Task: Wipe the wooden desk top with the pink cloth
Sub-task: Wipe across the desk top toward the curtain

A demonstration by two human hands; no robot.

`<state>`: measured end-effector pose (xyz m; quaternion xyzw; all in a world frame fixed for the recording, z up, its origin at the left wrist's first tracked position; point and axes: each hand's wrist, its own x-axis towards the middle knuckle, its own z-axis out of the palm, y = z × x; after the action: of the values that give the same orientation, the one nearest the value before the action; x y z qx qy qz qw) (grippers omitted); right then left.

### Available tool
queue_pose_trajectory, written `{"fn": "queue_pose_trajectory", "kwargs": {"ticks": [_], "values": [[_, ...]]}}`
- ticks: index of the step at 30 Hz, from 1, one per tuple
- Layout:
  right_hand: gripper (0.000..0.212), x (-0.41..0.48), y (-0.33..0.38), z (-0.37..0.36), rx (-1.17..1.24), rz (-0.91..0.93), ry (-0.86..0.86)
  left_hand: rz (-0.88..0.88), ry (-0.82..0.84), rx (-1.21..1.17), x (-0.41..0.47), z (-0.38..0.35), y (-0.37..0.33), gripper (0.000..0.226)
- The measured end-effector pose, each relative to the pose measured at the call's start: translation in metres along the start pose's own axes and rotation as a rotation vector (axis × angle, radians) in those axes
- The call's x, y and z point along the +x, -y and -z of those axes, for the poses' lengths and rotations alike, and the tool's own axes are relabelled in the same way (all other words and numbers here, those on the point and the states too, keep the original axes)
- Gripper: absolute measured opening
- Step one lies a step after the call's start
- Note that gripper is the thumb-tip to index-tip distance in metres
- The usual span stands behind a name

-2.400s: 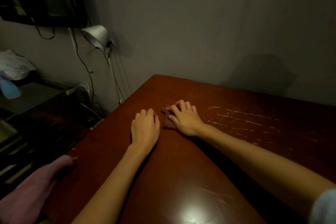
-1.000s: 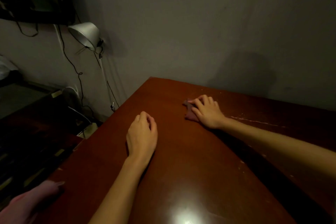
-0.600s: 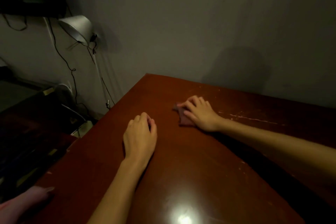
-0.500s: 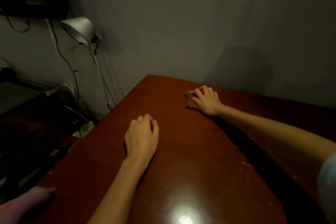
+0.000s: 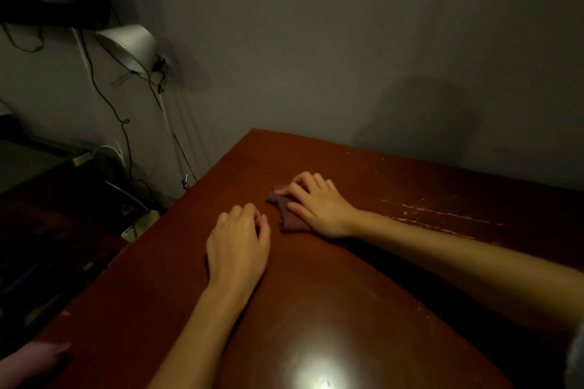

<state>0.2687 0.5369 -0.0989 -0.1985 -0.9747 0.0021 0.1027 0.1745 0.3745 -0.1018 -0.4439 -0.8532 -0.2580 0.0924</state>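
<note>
The dark reddish wooden desk top fills the lower half of the view in dim light. A small pink cloth lies crumpled on it near the middle. My right hand presses flat on the cloth, fingers spread over it, so only its left part shows. My left hand rests palm down on the bare wood just left of the cloth, fingers loosely curled, holding nothing.
A white clamp lamp and hanging cables sit by the grey wall past the desk's left edge. Pale scratches mark the wood at the right. A pinkish fabric shows at the bottom left corner.
My right hand has slid the cloth back from the far side toward me and to the left, close to my left hand. The left hand has stayed put.
</note>
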Motion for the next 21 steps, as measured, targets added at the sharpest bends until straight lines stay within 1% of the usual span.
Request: {"fn": "queue_pose_trajectory", "kwargs": {"ticks": [4, 8, 10, 11, 13, 16, 17, 18, 19, 21], "values": [[0.038, 0.060, -0.048, -0.014, -0.006, -0.195, -0.014, 0.001, 0.003, -0.012, 0.000, 0.001, 0.001, 0.017], [0.040, 0.092, -0.103, -0.013, -0.009, -0.437, -0.039, -0.015, -0.002, 0.004, 0.003, 0.001, -0.001, 0.018], [0.041, 0.101, -0.105, -0.014, -0.009, -0.525, -0.035, -0.018, -0.004, 0.019, 0.004, 0.002, -0.002, 0.019], [0.042, 0.103, -0.098, -0.014, -0.004, -0.535, -0.031, -0.015, -0.005, 0.024, 0.004, 0.002, -0.002, 0.019], [0.042, 0.094, -0.074, -0.014, 0.012, -0.451, -0.015, -0.006, -0.008, 0.029, 0.003, 0.003, -0.002, 0.018], [0.042, 0.050, -0.039, -0.014, -0.011, -0.153, -0.025, -0.001, -0.010, 0.043, 0.002, 0.003, -0.001, 0.017], [0.044, 0.033, -0.034, -0.013, -0.015, -0.070, -0.037, -0.002, -0.012, 0.043, 0.001, 0.003, -0.001, 0.016], [0.046, 0.022, -0.038, -0.011, -0.021, -0.026, -0.046, -0.003, -0.014, 0.035, 0.001, 0.003, -0.001, 0.016], [0.046, 0.018, -0.049, -0.007, -0.032, -0.039, -0.052, -0.002, -0.013, 0.027, 0.002, 0.002, -0.001, 0.016], [0.042, 0.024, -0.082, -0.003, -0.062, -0.194, -0.025, -0.005, -0.003, 0.022, 0.003, 0.000, -0.002, 0.017]]}}
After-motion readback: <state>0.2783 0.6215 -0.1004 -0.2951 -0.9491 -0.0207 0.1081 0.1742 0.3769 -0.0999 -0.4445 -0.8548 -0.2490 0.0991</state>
